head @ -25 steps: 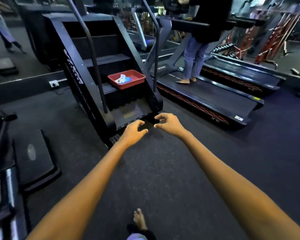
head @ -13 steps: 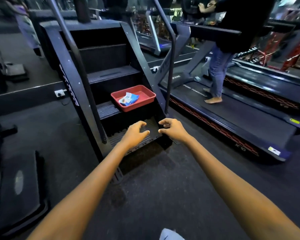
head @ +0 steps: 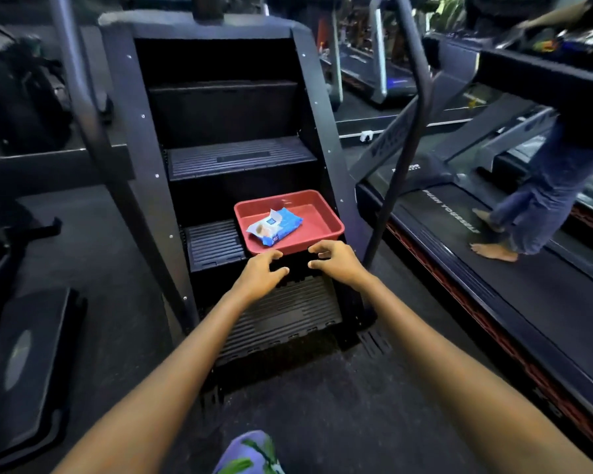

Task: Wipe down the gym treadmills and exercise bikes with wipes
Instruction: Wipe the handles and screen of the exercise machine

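Now the wipes pack (head: 274, 226) lies in the red tray (head: 332, 223) on the stair machine's step (head: 213, 244), much nearer than a second ago, so the pickup looks close. Left hand (head: 259, 277) and right hand (head: 336, 263) hover just short of the tray's near rim, fingers loosely curled, holding nothing.

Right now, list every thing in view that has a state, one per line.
left hand: empty, fingers loosely curled, just short of the tray.
right hand: empty, fingers loosely curled, at the tray's near rim.
red tray: upright on a stair-climber step, holding only the pack.
wipes pack: lying flat in the tray, top flap lifted.
treadmill: occupied, a barefoot person stands on its belt.
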Demonstrator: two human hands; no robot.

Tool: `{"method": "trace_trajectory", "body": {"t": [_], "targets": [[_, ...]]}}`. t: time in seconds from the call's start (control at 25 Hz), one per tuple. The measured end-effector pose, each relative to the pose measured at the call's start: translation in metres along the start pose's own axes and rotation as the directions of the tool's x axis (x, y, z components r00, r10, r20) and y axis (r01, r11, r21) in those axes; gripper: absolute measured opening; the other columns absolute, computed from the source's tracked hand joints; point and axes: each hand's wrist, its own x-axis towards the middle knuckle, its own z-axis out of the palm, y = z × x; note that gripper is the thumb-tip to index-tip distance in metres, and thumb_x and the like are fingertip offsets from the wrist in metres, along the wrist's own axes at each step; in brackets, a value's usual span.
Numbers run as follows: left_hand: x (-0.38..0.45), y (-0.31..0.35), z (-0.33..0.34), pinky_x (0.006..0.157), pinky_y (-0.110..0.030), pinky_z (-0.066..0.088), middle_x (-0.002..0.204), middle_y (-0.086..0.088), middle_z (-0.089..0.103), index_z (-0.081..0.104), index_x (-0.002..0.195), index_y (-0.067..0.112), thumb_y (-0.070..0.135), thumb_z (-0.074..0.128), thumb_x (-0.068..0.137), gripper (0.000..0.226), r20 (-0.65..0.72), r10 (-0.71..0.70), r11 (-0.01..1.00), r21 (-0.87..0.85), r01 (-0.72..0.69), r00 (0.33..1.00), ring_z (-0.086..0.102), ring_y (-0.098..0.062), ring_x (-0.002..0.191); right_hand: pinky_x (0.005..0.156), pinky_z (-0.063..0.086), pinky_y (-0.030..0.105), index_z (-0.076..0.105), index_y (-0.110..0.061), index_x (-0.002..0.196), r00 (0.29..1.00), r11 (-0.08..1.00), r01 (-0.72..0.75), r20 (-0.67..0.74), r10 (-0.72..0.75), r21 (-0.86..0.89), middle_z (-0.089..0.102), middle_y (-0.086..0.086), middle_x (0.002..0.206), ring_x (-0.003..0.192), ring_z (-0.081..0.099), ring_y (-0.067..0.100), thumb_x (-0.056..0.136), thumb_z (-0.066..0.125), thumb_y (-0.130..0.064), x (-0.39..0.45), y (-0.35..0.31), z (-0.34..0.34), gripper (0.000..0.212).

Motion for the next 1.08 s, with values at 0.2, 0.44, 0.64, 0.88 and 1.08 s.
{"method": "trace_trajectory", "body": {"t": [0.2, 0.44, 0.64, 0.88, 1.08], "targets": [[0.115, -0.024, 0.006, 0.099, -0.023, 0.034, 0.134, -0.008, 0.054, 0.051, 0.131, 0.007, 0.021, 0.062, 0.090, 0.044, 0.034, -0.051, 0.998, 0.025, 0.050, 0.998, 0.050, -0.020, 0.122, 0.091, 0.044, 0.024, 0.062, -0.001, 0.117, 0.998, 1.000, -0.008, 0.059, 0.008, 0.011, 0.064, 0.011, 0.117, 0.109, 0.060, 0.022, 0.080, 0.071, -0.008, 0.119, 0.028, 0.007, 0.038], [0.249, -0.062, 0.009, 0.097, -0.024, 0.037, 0.131, -0.013, 0.052, 0.052, 0.128, 0.005, 0.018, 0.063, 0.088, 0.043, 0.122, -0.117, 0.992, 0.053, 0.111, 0.986, 0.052, -0.024, 0.118, 0.088, 0.046, 0.028, 0.063, -0.001, 0.113, 0.990, 0.993, -0.107, 0.100, 0.101, 0.055, 0.065, 0.012, 0.115, 0.108, 0.060, 0.025, 0.082, 0.067, -0.003, 0.254, 0.054, 0.026, 0.032], [0.310, -0.085, 0.017, 0.099, -0.025, 0.037, 0.134, -0.011, 0.050, 0.052, 0.130, 0.007, 0.020, 0.062, 0.088, 0.044, 0.163, -0.201, 0.979, 0.020, 0.201, 0.966, 0.050, -0.023, 0.121, 0.081, 0.043, 0.021, 0.066, 0.001, 0.106, 0.977, 0.984, -0.172, 0.130, 0.166, 0.040, 0.068, 0.013, 0.108, 0.101, 0.063, 0.025, 0.081, 0.067, -0.003, 0.326, 0.073, 0.046, 0.026], [0.359, -0.120, 0.033, 0.103, -0.027, 0.034, 0.136, -0.011, 0.050, 0.050, 0.131, 0.006, 0.019, 0.062, 0.088, 0.047, 0.176, -0.314, 0.948, -0.002, 0.319, 0.933, 0.047, -0.022, 0.124, 0.087, 0.042, 0.025, 0.066, 0.004, 0.105, 0.961, 0.972, -0.235, 0.154, 0.231, 0.010, 0.068, 0.016, 0.109, 0.102, 0.062, 0.027, 0.083, 0.057, 0.006, 0.411, 0.100, 0.075, 0.024], [0.394, -0.145, 0.049, 0.105, -0.023, 0.026, 0.140, -0.013, 0.043, 0.047, 0.132, 0.002, 0.015, 0.061, 0.089, 0.047, 0.180, -0.393, 0.916, -0.007, 0.401, 0.902, 0.040, -0.024, 0.129, 0.079, 0.039, 0.019, 0.066, 0.004, 0.106, 0.944, 0.968, -0.250, 0.214, 0.251, -0.029, 0.068, 0.015, 0.108, 0.099, 0.062, 0.029, 0.082, 0.052, 0.009, 0.467, 0.124, 0.110, 0.028]]}}
